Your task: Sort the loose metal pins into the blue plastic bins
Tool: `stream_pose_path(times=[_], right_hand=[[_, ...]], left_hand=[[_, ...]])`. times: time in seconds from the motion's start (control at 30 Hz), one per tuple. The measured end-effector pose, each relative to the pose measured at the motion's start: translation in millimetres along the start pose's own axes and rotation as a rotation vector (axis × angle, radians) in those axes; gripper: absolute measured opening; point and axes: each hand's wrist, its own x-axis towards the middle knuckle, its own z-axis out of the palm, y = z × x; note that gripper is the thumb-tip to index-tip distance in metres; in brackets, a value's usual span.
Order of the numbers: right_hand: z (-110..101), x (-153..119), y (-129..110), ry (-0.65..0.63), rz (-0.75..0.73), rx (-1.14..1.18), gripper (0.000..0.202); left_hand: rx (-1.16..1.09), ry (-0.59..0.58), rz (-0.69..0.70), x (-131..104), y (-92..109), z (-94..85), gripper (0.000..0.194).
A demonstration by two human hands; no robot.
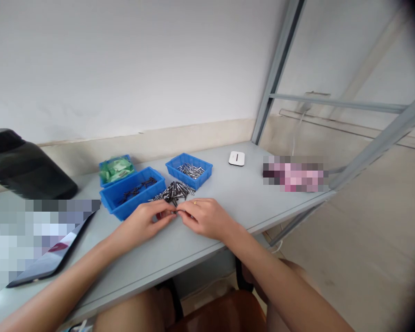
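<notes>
My left hand [145, 220] and my right hand [204, 217] meet fingertip to fingertip over the table's front part. Both are closed in a pinch, and whatever small thing lies between the fingers is too tiny to make out. Just beyond them is a loose pile of mixed dark and silver screw-like pieces [174, 190]. Left of the pile, a blue bin [131, 203] contains dark pieces of the same sort. Behind the pile to the right, another blue bin [201, 179] holds silver ones.
A third blue bin [103, 180] with a green plastic bag [119, 169] stands at the back. On the grey table [228, 198] lie a white device [237, 158], a blurred pink item [297, 177] and a tablet-like slab [69, 246]. A dark bottle [31, 163] is at left; a metal frame [278, 60] rises right.
</notes>
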Motion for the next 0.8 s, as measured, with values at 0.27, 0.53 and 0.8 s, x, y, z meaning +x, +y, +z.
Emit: stream_pose_path(times=[0.27,0.53,0.8], right_hand=[[0.1,-0.6,0.1,0.001,-0.009,0.003,0.019],[-0.6,0.3,0.2,-0.002,-0.007,-0.002,0.019],[0.5,-0.3,0.2,-0.006,0.002,0.006,0.019]], left_hand=[[-0.003,0.014,0.010,0.3,2.3,-1.3,0.026],[-0.010,0.009,0.011,-0.1,0.6,-0.1,0.024],[-0.010,0.011,0.010,-0.5,-2.2,0.8,0.026]])
